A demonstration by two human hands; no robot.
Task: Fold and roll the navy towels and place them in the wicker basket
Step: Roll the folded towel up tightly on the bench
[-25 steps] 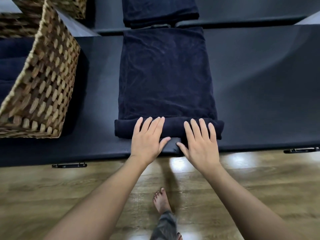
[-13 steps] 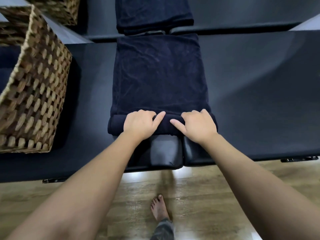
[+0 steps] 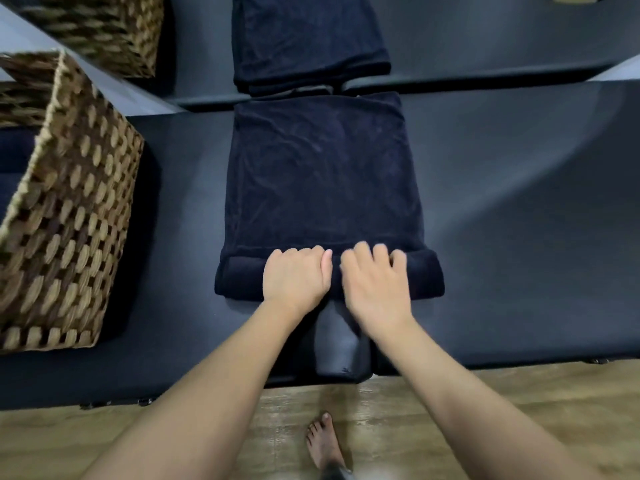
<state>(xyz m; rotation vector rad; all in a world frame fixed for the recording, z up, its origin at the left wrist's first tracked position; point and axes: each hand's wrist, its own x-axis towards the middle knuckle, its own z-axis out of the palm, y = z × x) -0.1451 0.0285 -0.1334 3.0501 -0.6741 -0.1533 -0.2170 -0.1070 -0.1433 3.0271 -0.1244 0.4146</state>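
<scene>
A: Head view: why are both hands at the near end of the navy towel [image 3: 323, 178]?

B: To keep the roll [image 3: 239, 278] tight. The left hand [image 3: 295, 276] curls its fingers [image 3: 298, 252] over it; the right hand [image 3: 375, 284] presses with fingers bent.

A: And the towel lies lengthwise?

B: Yes, at frame centre on the black padded worktop [image 3: 519, 209], leaving length ahead to roll. The wicker basket [image 3: 65, 216] waits at left, probably for a short carry.

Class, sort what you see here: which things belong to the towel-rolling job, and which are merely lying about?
Job:
left hand
right hand
half-rolled navy towel
folded navy towels
wicker basket

Lying about:
second wicker basket
black padded table
wooden floor
</scene>
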